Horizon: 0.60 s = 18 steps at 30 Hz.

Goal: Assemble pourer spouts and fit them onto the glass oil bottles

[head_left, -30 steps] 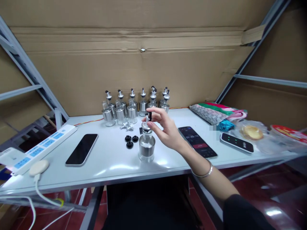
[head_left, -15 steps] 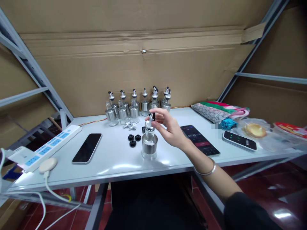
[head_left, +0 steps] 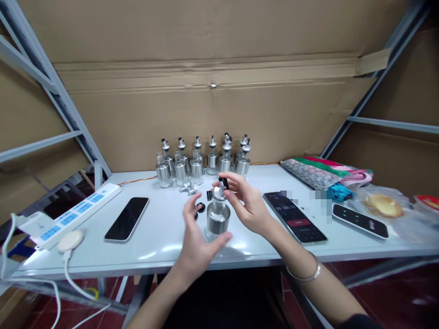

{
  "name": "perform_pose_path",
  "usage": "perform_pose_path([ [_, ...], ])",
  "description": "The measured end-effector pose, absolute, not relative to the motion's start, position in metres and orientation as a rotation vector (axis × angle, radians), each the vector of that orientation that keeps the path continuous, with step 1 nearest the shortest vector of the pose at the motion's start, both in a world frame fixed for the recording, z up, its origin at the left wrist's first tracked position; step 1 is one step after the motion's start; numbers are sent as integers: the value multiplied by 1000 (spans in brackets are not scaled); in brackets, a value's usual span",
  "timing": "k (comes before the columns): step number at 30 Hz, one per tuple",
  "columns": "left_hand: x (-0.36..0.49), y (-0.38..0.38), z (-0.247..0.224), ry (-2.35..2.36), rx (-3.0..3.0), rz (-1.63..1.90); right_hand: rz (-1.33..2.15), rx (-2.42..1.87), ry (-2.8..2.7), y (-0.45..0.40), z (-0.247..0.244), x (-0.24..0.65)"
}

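A glass bottle with a steel sleeve (head_left: 218, 219) stands near the table's front edge, a silver pour spout (head_left: 218, 193) on its neck. The fingers of my right hand (head_left: 249, 204) are closed on the spout's black cap (head_left: 224, 183). My left hand (head_left: 198, 240) is spread open at the bottle's left side, thumb in front of it; contact with the glass cannot be made out. Black round stoppers (head_left: 201, 208) lie behind my left fingers, partly hidden. Small black pieces (head_left: 209, 195) and loose silver spouts (head_left: 189, 188) rest farther back.
Several similar bottles (head_left: 196, 168) stand along the cardboard wall. A dark phone (head_left: 127, 219) and power strip (head_left: 80, 211) lie left. At right are a lit phone (head_left: 295, 217), a black-topped device (head_left: 360, 221), folded fabric (head_left: 325, 173) and bagged food (head_left: 384, 205).
My left hand has come into view beside the bottle, its fingers apart. My right hand stays at the spout. The whole view has shifted slightly, and the stoppers are now partly covered.
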<state>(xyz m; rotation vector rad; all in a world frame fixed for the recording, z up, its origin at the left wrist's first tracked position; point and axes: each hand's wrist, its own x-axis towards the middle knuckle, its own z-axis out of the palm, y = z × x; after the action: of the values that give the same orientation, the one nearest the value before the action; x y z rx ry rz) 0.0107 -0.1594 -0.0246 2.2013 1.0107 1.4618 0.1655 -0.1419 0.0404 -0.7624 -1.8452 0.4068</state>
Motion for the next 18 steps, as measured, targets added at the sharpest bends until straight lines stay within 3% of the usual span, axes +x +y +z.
perform_pose_path([
  [8,36,-149,-51,1003,1886,1385,210,-837,-1882,-142,38,160],
  [18,34,-148,-61,958,1837,1314,220,-849,-1908,-142,36,162],
])
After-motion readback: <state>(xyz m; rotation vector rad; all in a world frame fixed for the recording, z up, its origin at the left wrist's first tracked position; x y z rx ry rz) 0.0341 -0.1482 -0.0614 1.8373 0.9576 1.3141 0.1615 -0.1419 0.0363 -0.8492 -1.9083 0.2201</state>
